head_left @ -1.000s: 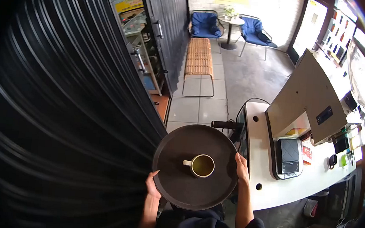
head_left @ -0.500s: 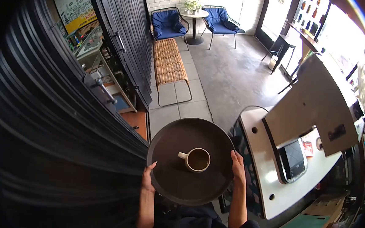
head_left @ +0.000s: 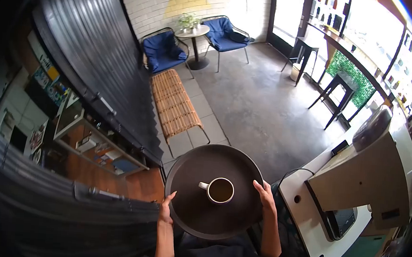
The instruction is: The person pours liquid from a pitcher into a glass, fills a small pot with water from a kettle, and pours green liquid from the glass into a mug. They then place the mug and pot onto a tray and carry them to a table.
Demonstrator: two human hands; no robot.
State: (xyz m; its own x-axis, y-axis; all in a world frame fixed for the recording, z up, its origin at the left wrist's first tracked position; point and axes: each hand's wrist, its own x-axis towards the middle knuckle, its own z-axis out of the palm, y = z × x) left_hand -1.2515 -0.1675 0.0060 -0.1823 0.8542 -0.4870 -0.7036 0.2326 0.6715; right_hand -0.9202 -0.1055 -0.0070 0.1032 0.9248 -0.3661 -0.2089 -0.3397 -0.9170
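A round dark brown serving tray (head_left: pixel 199 221) is held out level in front of my body. My left hand (head_left: pixel 166 209) grips its left rim, thumb over the edge and the other fingers hidden beneath. On the opposite rim my right hand (head_left: pixel 265 197) holds on the same way, its thumb lying on the inside of the edge. Near the tray's middle stands an upright white cup (head_left: pixel 221 190) with dark liquid in it, its handle pointing left. Neither hand touches the cup.
To the right, a white counter (head_left: pixel 305 216) carries a machine with a large pale housing (head_left: pixel 356 170). Dark corrugated doors (head_left: pixel 85 39) stand at left. Ahead are a rattan bench (head_left: pixel 176 102), blue-cushioned chairs (head_left: pixel 161 51), a small round table (head_left: pixel 193 31) and black stools (head_left: pixel 340 87).
The view has shifted to the right and forward; the bench and chairs now sit further left, and more stools show. The tray and cup remain held in both hands.
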